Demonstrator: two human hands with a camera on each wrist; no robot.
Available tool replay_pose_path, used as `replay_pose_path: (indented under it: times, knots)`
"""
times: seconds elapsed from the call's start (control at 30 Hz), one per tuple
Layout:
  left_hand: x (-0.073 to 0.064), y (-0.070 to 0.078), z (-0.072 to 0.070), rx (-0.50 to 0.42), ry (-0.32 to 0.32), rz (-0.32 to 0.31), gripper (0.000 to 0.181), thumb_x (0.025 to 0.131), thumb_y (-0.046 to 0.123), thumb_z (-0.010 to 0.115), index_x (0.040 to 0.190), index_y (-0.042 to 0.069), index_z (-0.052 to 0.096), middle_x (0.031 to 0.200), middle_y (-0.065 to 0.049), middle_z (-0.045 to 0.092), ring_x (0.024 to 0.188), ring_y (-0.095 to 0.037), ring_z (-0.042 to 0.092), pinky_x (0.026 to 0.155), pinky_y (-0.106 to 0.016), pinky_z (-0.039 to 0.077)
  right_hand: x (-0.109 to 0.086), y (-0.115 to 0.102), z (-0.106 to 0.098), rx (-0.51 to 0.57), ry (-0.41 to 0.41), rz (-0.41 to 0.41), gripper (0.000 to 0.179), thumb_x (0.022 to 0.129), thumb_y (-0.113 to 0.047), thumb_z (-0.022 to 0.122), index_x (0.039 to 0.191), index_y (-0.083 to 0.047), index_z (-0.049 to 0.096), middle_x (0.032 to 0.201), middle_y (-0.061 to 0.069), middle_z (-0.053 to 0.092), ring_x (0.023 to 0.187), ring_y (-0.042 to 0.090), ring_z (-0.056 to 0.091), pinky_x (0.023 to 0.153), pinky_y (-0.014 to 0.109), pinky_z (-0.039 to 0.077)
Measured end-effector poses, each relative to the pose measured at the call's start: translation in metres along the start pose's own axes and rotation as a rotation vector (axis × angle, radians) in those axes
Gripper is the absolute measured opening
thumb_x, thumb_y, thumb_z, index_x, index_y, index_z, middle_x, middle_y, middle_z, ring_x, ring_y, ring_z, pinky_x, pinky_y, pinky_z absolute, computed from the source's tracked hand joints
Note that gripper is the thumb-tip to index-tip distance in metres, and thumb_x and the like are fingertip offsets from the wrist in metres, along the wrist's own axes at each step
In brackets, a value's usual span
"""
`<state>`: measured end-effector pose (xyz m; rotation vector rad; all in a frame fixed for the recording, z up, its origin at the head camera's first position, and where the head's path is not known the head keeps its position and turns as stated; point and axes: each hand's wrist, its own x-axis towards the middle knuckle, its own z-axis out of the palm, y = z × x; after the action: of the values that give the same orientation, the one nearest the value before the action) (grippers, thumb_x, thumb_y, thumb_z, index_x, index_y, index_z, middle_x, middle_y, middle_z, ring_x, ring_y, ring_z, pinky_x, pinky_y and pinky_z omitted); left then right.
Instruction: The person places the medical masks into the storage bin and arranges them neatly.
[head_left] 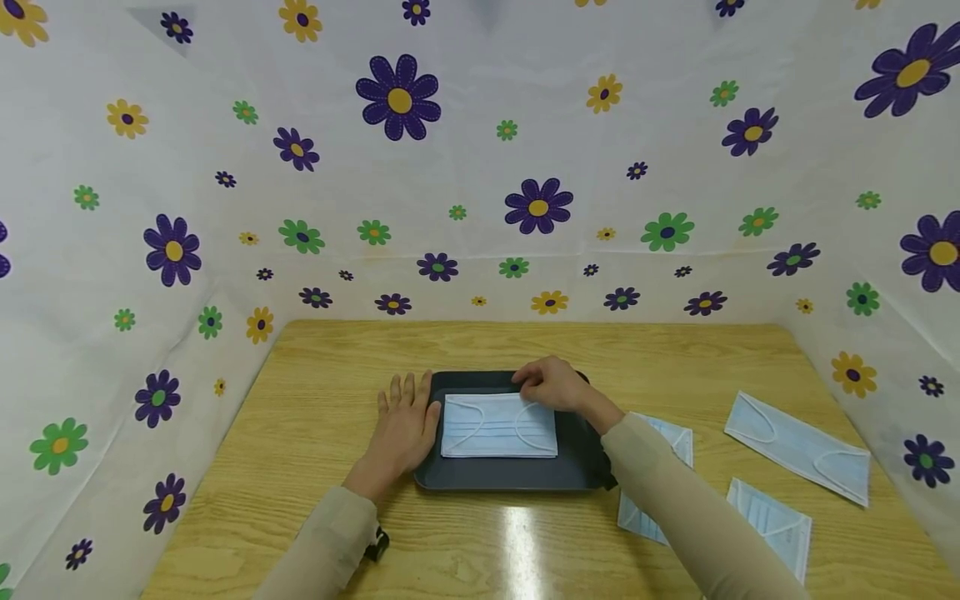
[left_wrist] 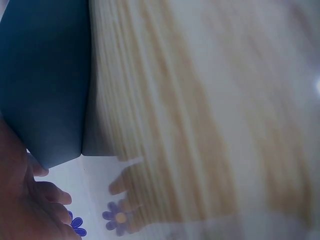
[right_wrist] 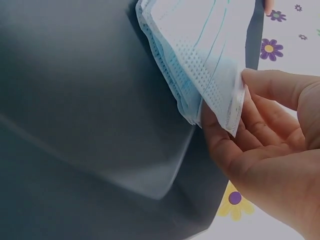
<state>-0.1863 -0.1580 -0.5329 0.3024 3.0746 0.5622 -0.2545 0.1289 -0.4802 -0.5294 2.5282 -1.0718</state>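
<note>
A dark grey tray [head_left: 510, 477] lies on the wooden table with a stack of light-blue pleated face masks inside it. My right hand [head_left: 553, 385] reaches over the tray's far right side and pinches the top face mask [head_left: 491, 427] by its edge. In the right wrist view that mask's corner [right_wrist: 227, 107] is between thumb and fingers, lifted off the stacked masks [right_wrist: 175, 80] under it. Fingers straight, my left hand [head_left: 405, 425] rests along the tray's left side. The left wrist view shows the tray's outer wall [left_wrist: 45, 80] beside that hand.
Right of the tray, one loose mask [head_left: 645, 517] lies partly hidden under my right forearm. Another mask [head_left: 798, 450] is farther right, with a third mask [head_left: 776, 525] nearer the front. A flower-patterned white sheet [head_left: 480, 167] borders the table at the back and sides.
</note>
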Motion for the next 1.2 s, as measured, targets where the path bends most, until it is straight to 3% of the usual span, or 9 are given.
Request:
replay_pose_path:
  times: [0.47, 1.2]
  knots:
    - [-0.0002, -0.0007, 0.0011, 0.005, 0.007, -0.001, 0.064, 0.116, 0.040, 0.031, 0.169, 0.007, 0.020, 0.169, -0.033, 0.024, 0.160, -0.055, 0.013, 0.124, -0.076, 0.012, -0.0013, 0.0015, -0.0031, -0.006, 0.029, -0.014, 0.029, 0.098, -0.005, 0.067, 0.124, 0.004, 0.074, 0.108, 0.016, 0.078, 0.086, 0.017, 0.065, 0.073, 0.028, 0.053]
    - [0.0010, -0.0008, 0.0014, -0.002, -0.004, -0.001, 0.064, 0.116, 0.040, 0.031, 0.169, 0.007, 0.019, 0.170, -0.033, 0.023, 0.160, -0.055, 0.011, 0.124, -0.076, 0.011, -0.0035, -0.0011, -0.0083, -0.023, 0.069, 0.025, 0.026, 0.099, -0.008, 0.069, 0.122, 0.003, 0.075, 0.108, 0.015, 0.077, 0.089, 0.020, 0.066, 0.079, 0.032, 0.056]
